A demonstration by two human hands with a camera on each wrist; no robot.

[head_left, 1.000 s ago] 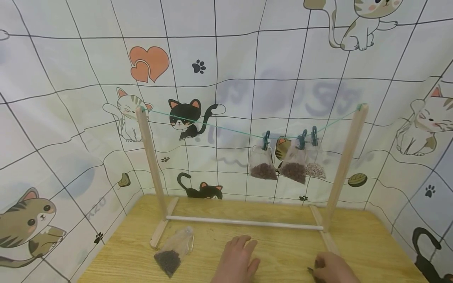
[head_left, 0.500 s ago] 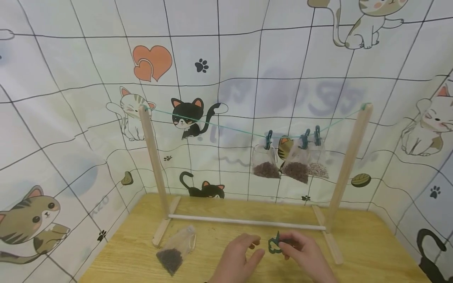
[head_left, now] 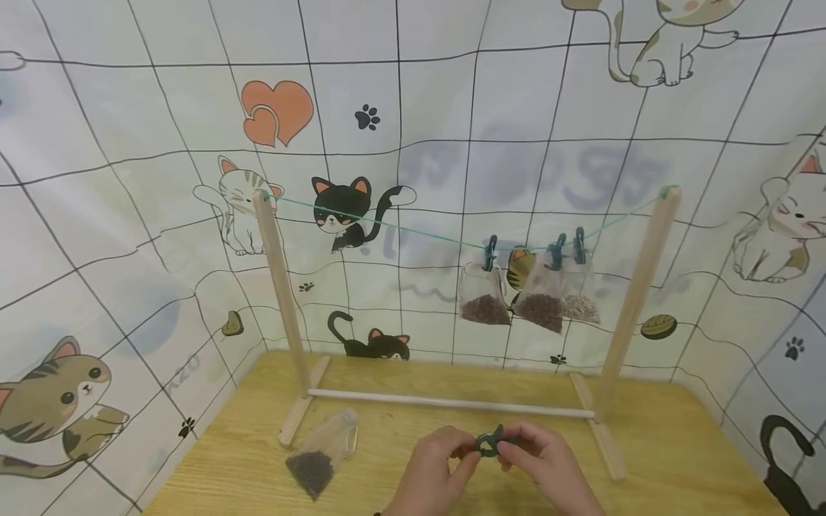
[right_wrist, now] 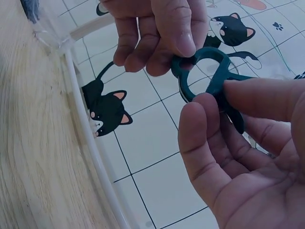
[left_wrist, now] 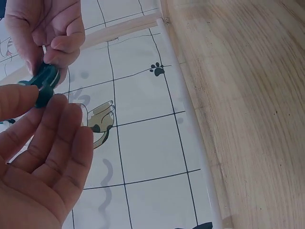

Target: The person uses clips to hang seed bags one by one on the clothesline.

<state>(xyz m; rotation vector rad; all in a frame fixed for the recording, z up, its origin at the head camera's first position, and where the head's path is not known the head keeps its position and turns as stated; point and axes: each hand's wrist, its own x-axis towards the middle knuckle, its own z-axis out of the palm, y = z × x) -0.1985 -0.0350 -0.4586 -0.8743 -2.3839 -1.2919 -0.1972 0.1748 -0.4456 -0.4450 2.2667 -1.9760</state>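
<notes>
A dark green plastic clip (head_left: 488, 444) is held between both hands above the table, low in the head view. My left hand (head_left: 434, 469) pinches its rounded jaw end between thumb and fingertips. From the other side, my right hand (head_left: 547, 462) grips the handle end. The clip's ring-like opening shows plainly in the right wrist view, where the green clip (right_wrist: 219, 80) spans the gap between the hands. To the left of the hands, a sheer drawstring bag (head_left: 316, 464) with dark contents lies on the table.
Behind the hands stands a wooden rack with a left post (head_left: 280, 294), a right post (head_left: 639, 301) and a low white bar (head_left: 445, 403). Its green string (head_left: 419, 233) bears three clipped bags, among them a brown-filled bag (head_left: 485, 309). A cat-print sheet (head_left: 400, 93) backs the table (head_left: 213, 459).
My right hand has come up and left from the table, bringing the clip to my left hand. The left fingers have closed on the clip's other end.
</notes>
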